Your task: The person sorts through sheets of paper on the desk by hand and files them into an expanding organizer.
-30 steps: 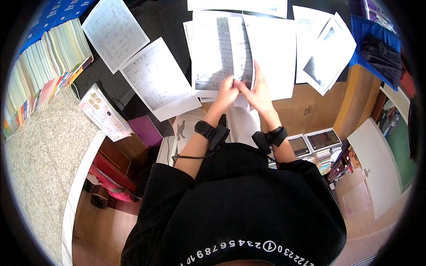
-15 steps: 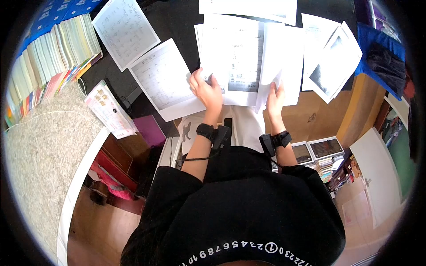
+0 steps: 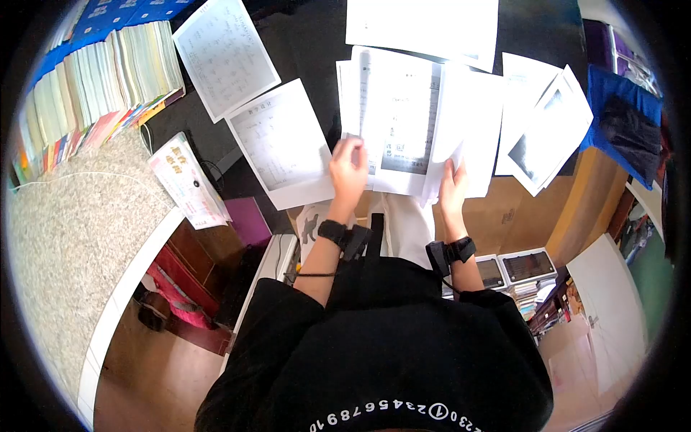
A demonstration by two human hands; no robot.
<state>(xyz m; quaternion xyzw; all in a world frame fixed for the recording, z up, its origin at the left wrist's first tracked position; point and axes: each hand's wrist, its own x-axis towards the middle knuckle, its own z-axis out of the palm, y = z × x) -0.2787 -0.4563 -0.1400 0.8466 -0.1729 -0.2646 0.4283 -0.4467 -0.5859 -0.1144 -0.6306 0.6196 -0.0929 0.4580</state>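
Observation:
A printed sheet (image 3: pixel 403 122) lies in the middle of a group of papers on the dark desk, its sides curling up a little. My left hand (image 3: pixel 348 171) is at the left lower edge of this sheet, fingers curled in a pinch on the paper. At the right, my right hand (image 3: pixel 453 189) holds the lower edge of a raised white sheet (image 3: pixel 468 129) between thumb and fingers. Black straps with small black boxes circle both wrists. A printed page (image 3: pixel 281 144) rests just left of my left hand.
Another written page (image 3: pixel 227 61) lies at the upper left, and overlapping sheets (image 3: pixel 547 133) at the right. A white sheet (image 3: pixel 425 25) is at the top. Books (image 3: pixel 101 86) stand at the far left. A blue bag (image 3: pixel 626 122) is at the right edge.
My hands were together over the middle of the papers and have moved apart, left and right. The printed sheet now shows between them. The view has shifted, so the papers appear lower.

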